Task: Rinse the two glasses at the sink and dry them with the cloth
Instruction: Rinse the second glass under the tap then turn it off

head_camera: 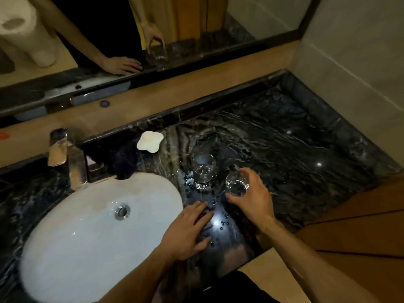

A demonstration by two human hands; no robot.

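Two clear glasses are on the right of the white oval sink (65, 248). One glass (203, 169) stands upright on the wet dark marble counter (295, 149). My right hand (251, 195) grips the second glass (237, 185) around its side, just right of the first and tilted toward me. My left hand (188, 230) rests flat, fingers spread, on the counter at the sink's right rim. A dark cloth (125, 160) lies crumpled behind the sink, beside the tap.
A chrome tap (70, 158) stands behind the basin. A white soap dish (150, 141) sits behind the cloth. Water drops dot the counter between my hands. A mirror (153, 40) runs along the back; a tiled wall closes the right side.
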